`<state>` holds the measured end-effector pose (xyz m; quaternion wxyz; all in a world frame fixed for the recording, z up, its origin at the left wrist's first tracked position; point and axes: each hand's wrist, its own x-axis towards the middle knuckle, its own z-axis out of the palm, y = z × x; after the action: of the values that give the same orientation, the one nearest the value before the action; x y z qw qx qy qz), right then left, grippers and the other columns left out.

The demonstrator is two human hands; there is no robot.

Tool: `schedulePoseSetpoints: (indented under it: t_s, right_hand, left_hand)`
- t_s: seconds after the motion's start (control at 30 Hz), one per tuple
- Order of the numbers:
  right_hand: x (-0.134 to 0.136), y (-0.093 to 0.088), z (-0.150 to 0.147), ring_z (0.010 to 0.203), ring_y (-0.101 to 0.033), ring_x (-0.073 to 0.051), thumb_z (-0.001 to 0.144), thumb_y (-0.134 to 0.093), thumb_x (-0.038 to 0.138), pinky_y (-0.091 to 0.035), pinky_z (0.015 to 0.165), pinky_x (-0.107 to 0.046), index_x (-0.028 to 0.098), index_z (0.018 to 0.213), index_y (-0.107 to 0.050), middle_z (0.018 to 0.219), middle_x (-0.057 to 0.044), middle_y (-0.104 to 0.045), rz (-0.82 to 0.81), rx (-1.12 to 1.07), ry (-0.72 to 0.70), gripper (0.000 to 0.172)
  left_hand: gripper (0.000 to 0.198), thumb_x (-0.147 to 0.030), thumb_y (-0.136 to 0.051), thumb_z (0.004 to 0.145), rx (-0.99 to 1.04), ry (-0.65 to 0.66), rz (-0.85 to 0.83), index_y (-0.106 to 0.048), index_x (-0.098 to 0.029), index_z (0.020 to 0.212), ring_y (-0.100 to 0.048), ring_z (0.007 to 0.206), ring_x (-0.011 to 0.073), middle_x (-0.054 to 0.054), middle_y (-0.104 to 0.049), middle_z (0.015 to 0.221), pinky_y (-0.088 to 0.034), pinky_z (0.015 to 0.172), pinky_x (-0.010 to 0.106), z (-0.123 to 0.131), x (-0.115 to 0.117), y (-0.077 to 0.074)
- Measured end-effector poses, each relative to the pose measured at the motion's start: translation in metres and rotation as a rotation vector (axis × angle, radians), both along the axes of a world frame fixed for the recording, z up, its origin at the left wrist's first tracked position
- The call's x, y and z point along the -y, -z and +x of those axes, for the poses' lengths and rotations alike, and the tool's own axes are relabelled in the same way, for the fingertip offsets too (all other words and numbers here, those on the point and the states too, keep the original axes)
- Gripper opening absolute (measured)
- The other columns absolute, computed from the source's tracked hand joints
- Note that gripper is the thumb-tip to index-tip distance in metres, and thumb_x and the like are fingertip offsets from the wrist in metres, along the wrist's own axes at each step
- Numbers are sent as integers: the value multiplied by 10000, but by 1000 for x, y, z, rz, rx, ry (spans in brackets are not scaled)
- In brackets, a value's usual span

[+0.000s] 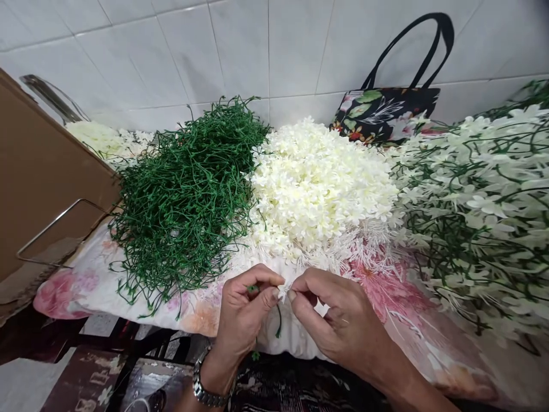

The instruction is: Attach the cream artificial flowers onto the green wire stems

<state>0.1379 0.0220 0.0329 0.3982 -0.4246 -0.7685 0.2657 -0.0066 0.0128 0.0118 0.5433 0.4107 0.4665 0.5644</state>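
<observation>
My left hand [244,312] is closed in a pinch on a thin green plastic stem [279,321] that hangs down between my hands. My right hand [332,312] pinches a small white flower [283,292] at the stem's top, fingertip to fingertip with the left. Both hands hover over the near edge of a floral cloth [86,280]. Just beyond them lie a heap of green stems [184,194] on the left and a heap of loose white blossoms [317,183] in the middle. A metal watch [203,389] sits on my left wrist.
Assembled sprays of white flowers on green stems [480,212] pile up at the right. A brown cardboard box [38,177] stands at the left. A dark floral bag [386,111] leans against the white tiled wall behind.
</observation>
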Motion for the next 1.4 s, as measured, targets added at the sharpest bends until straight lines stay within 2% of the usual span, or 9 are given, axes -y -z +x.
schedulePoseSetpoints:
  t_s: [0.07,0.2,0.5,0.77,0.93,1.0,1.07,1.2,1.4]
  right_hand:
    - [1,0,1,508,-438,-85,764,-439,122,-337,480,-220,168,614,-513,537,28,-468,-4,17,-3,174]
    - [0,1,3,495,-419,-85,756,-436,128,-324,471,-224,172,591,-500,524,30,-461,-40,69,-26,182]
    - [2,2,5,502,-411,-84,791,-427,126,-309,468,-220,174,620,-509,535,31,-449,16,76,-47,196]
    - [4,6,6,513,-419,-88,816,-418,121,-314,466,-217,171,643,-516,548,25,-456,26,106,-87,205]
    - [8,5,10,667,-522,-121,837,-514,208,-434,583,-245,168,908,-553,744,-19,-565,33,40,-68,91]
    - [10,5,10,777,-549,-152,791,-595,269,-473,650,-276,165,1072,-509,911,-62,-586,50,33,-56,312]
    - [11,6,7,812,-558,-162,782,-613,270,-487,672,-283,169,1121,-491,946,-70,-589,71,16,-85,374]
    - [12,9,0,680,-549,-119,841,-502,128,-470,594,-242,175,950,-569,727,-16,-571,91,-57,-84,136]
    - [10,17,7,610,-514,-102,837,-494,120,-430,547,-231,164,806,-558,663,1,-534,69,-32,-28,83]
  left_hand:
    - [35,-180,-684,680,-135,9,114,-717,-180,694,-501,579,105,13,-590,634,-359,505,199,-2,2,-2]
    - [153,-72,-620,699,-352,21,261,-709,-196,715,-539,585,112,0,-599,627,-387,520,196,-3,4,-10]
    - [157,-58,-565,718,-494,111,272,-666,-173,684,-535,561,120,4,-580,600,-403,526,208,-4,4,-12]
    - [119,-81,-596,688,-338,95,163,-669,-167,652,-509,555,107,-4,-572,586,-380,520,201,-1,5,-10]
    - [100,-235,-713,631,23,19,-73,-653,-156,618,-343,430,54,-38,-474,518,-257,403,181,-2,8,-2]
    - [167,-283,-751,596,136,-22,-149,-648,-153,618,-285,398,38,-53,-440,496,-214,379,177,-1,10,1]
    - [168,-281,-763,596,155,-27,-137,-655,-154,618,-332,424,45,-45,-472,514,-253,405,177,1,12,3]
    - [107,-250,-707,692,80,40,-39,-675,-162,640,-455,560,84,-15,-549,587,-348,530,189,3,18,5]
    - [204,-323,-575,807,-51,145,-35,-685,-187,912,-472,607,103,8,-577,710,-354,543,206,-4,26,7]
